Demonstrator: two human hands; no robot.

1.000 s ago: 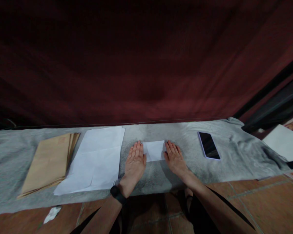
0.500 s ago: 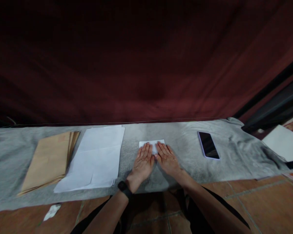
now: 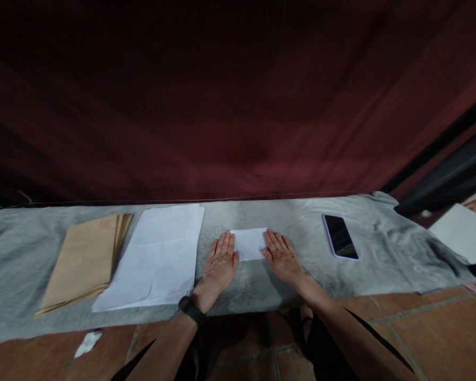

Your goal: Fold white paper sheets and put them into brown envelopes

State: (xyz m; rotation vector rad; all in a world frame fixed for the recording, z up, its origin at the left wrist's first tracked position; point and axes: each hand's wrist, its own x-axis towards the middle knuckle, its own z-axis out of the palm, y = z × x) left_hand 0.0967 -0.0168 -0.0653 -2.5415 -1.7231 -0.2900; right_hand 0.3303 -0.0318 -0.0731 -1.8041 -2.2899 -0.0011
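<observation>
White paper (image 3: pixel 249 244) lies flat between my left grip (image 3: pixel 219 264) and right grip (image 3: pixel 282 258), both unclenched, palms down, fingers stretched along its two ends on the cloth-covered tabletop (image 3: pixel 301 222). Left of that I have larger white sheets (image 3: pixel 158 259), then brown paper (image 3: pixel 81 259); well to the right lies a phone (image 3: pixel 340 237), screen up.

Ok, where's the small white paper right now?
In the head view, the small white paper lies flat on the grey cloth, below the picture's centre, between the left hand and right hand.
</observation>
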